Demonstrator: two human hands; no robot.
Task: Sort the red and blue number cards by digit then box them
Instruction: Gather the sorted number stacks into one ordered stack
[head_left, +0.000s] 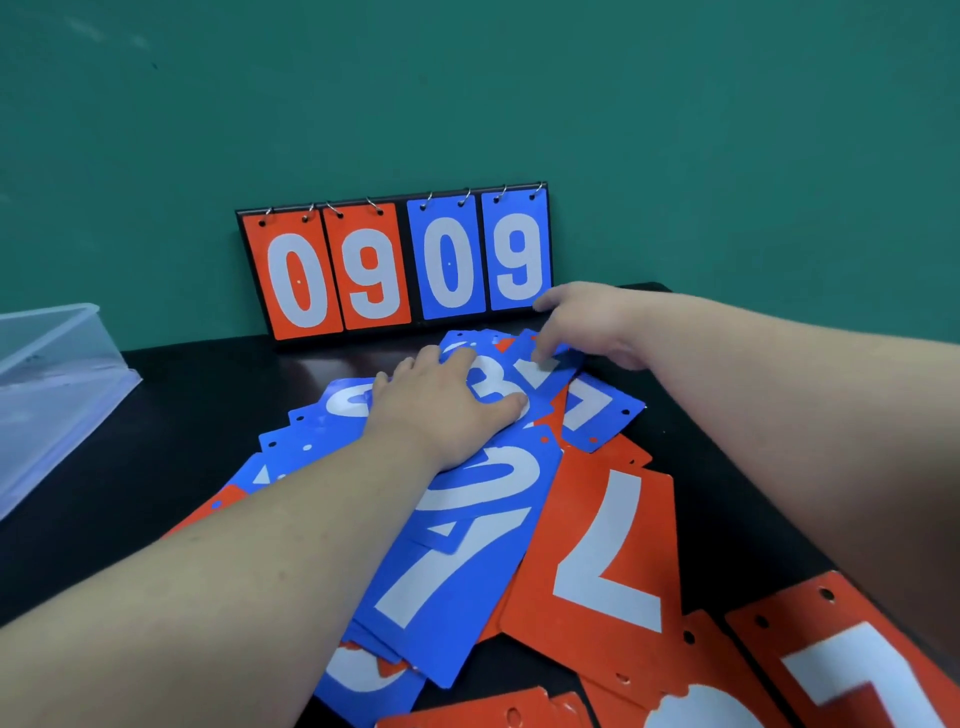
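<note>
**Head view: the heap of number cards and both hands**

1. Cards (483, 525): a loose, overlapping heap on the black table (182, 405), digits up. Blue lies mostly at the centre and toward 9 o'clock, red from 3 to 6 o'clock.
2. Left hand (447, 405): it lies flat on the heap's centre with straight fingers pressing on the blue 3 (493, 387), and it grips nothing.
3. Right hand (587, 322): it is at 1 o'clock from the left hand, just beside it. One fingertip touches a half-buried blue card (558, 356); whether the hand pinches this card cannot be told.
4. Governing relation: that card lies at the heap's 12 o'clock edge, directly under the right fingertips, so the right hand is the nearer. Its long axis is hidden. The neighbouring blue 7 (597, 410) runs roughly from 10 to 4 o'clock.
5. Appearance: the cards are thin, glossy sheets that look stiff, with white digits and two punched holes at one short edge, as on the red 7 (602, 545).
6. Surroundings: a scoreboard (395, 265) at 12 o'clock reads 09 in red and 09 in blue. A clear box (47, 384) stands at 9 o'clock, well apart from the heap.
7. Progress, as judged: the digits lie mixed, so sorting is at an early stage.
</note>
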